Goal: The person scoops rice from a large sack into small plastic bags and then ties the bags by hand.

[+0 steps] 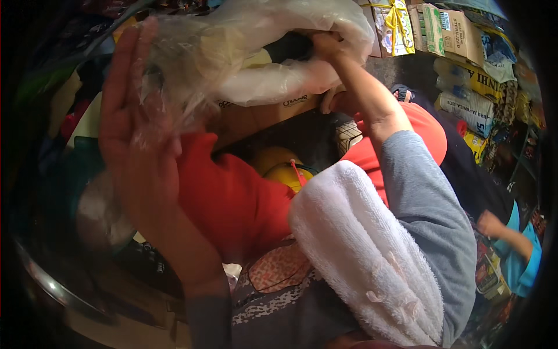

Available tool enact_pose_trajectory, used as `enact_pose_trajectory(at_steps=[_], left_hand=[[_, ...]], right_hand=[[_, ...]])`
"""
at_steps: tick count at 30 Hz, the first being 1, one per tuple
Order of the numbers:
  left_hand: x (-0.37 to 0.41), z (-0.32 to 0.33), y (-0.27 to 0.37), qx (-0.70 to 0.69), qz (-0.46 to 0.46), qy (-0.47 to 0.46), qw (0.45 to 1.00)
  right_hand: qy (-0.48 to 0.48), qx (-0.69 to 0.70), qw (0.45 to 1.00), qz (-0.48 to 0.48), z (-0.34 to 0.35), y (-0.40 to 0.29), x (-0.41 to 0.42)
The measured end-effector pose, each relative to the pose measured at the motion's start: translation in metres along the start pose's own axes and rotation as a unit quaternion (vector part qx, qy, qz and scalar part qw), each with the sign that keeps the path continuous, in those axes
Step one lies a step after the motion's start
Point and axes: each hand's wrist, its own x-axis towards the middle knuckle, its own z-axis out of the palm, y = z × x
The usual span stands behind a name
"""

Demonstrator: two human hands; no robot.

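Note:
A clear plastic bag (261,85) spreads in front of me, its mouth loose and dark inside. My right hand (329,47) grips the bag's gathered rim at the far side. At the left, my left hand (130,96) is raised with its fingers stretched out; it is blurred. Its palm faces the crumpled plastic and seems to touch it. Beneath the bag shows the side of a printed cardboard box (261,118). What the bag contains is mostly hidden.
A white towel (362,244) hangs over my right shoulder. Between my red-clad legs is a round yellow object (283,172). Cartons (462,37) and printed sacks (468,109) line the right side. A co-worker's hand (490,224) shows at the far right.

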Motion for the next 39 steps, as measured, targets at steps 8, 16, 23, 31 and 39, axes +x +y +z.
enact_pose_trajectory(at_steps=[8,16,23,31,39], left_hand=[[0.015,0.014,0.005,0.023,-0.036,0.024,0.999],[0.027,-0.021,0.003,0.267,0.069,-0.042,0.960],[0.019,-0.021,0.006,0.030,-0.017,0.041,0.999],[0.015,-0.036,-0.004,-0.148,0.003,-0.046,0.988],[0.012,-0.036,-0.004,-0.104,-0.005,-0.053,0.993]], right_hand=[[-0.194,0.201,0.959,-0.037,0.047,-0.088,0.020],[-0.156,0.159,0.973,0.055,0.073,-0.113,0.026],[-0.062,0.353,0.932,-0.043,-0.012,-0.051,-0.003],[-0.066,0.374,0.924,0.050,-0.056,-0.032,-0.040],[-0.024,0.370,0.929,0.019,-0.037,-0.035,-0.093]])
